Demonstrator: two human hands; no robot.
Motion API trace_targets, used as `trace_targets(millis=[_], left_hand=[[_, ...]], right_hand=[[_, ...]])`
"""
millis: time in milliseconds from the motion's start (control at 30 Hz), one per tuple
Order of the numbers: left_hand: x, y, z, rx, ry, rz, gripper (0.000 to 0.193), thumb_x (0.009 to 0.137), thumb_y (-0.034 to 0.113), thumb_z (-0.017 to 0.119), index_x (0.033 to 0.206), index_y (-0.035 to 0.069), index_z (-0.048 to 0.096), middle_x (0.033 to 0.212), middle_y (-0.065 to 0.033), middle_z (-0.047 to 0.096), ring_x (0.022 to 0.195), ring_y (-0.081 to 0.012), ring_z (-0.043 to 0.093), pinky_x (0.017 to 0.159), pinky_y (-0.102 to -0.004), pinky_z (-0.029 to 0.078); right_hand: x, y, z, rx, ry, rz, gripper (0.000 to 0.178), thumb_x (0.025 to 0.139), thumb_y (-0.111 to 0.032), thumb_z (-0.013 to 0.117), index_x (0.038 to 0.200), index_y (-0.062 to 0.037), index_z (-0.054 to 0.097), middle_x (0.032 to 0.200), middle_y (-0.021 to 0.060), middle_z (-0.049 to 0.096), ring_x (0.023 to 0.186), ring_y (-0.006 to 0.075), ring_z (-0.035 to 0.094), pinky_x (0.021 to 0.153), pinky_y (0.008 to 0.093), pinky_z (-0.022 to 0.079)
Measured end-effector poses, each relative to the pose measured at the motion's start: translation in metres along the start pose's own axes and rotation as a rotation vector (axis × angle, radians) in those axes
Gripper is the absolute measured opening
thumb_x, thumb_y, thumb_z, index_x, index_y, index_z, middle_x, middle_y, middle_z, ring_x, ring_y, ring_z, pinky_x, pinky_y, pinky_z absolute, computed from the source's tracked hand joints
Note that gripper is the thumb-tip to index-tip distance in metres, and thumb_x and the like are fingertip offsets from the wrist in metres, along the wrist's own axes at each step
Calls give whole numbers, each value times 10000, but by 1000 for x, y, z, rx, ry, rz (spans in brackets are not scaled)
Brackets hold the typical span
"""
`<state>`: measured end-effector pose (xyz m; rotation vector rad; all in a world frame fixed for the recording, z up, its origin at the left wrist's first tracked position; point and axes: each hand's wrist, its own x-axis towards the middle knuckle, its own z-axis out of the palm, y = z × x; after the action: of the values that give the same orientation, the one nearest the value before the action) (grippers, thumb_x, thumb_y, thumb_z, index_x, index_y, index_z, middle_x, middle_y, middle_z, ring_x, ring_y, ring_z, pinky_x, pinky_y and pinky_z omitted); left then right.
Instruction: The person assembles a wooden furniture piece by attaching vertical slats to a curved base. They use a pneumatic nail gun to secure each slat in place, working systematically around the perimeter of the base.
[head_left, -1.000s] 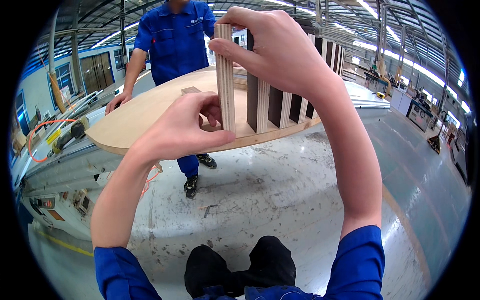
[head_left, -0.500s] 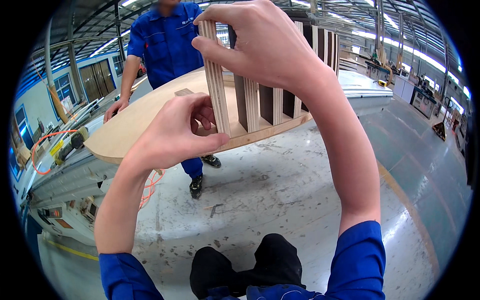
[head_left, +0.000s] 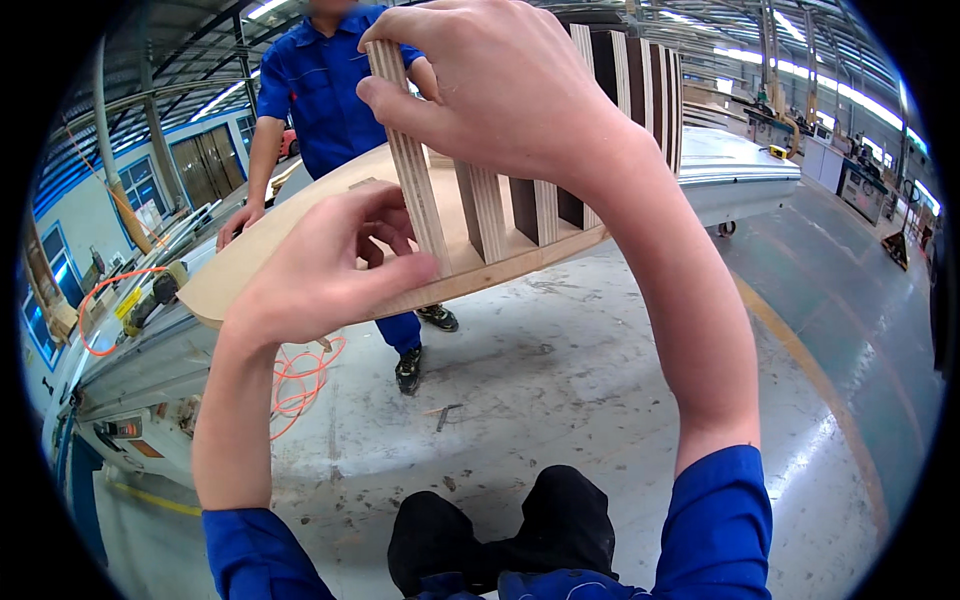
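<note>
Plywood strip stood at near edge of wooden panel, left of standing strips | our right hand pinched its top | our left hand: thumb by foot, fingers curled, grip unclear | we judged: steadying foot, then squaring top, worked best

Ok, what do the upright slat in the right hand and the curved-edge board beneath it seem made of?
Upright slat: apparently plywood, edge seemingly unfinished; light and dark plies stripe its length. Curved-edge board: likely wood or a wood-based sheet, seemingly bare, judging by its even, matt tan face; core unclear.
</note>
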<state>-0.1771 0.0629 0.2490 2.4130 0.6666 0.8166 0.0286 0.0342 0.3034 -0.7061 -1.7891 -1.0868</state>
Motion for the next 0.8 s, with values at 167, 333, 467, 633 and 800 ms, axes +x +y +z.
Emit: trace_targets(millis=[167,333,467,633,800], left_hand=[[0,-2,7,53,19,-46,621,772,195,815,1285,-59,575,1016,-22,623,793,-56,528,673,-221,435],[-2,-1,10,-13,62,-44,579,752,189,816,1237,-38,597,999,0,616,766,-39,506,638,-211,406],[-2,0,11,8,64,-51,558,750,178,815,1223,-30,606,1009,-1,622,776,-35,505,642,-207,411],[-2,-2,13,26,86,-17,531,761,188,813,1209,-29,629,948,-5,607,778,-47,513,629,-211,434],[-4,-1,14,40,99,0,517,765,184,805,1203,-35,639,914,-8,596,759,-48,510,617,-209,438]], right_hand=[[-2,-1,3,-8,18,3,298,871,-337,679,822,-46,714,738,141,714,721,347,716,685,447,574],[1,-6,-6,10,-35,17,294,879,-315,679,928,-26,704,804,172,711,768,359,711,711,456,560],[0,-9,-18,164,15,-35,299,893,-272,667,906,22,620,769,217,655,756,410,667,711,498,530],[-1,-12,-16,126,30,-28,296,891,-270,672,887,20,615,761,214,648,749,407,666,701,495,529],[-2,-16,-14,44,54,-38,300,892,-277,673,878,17,614,763,209,652,749,401,669,699,491,532]])
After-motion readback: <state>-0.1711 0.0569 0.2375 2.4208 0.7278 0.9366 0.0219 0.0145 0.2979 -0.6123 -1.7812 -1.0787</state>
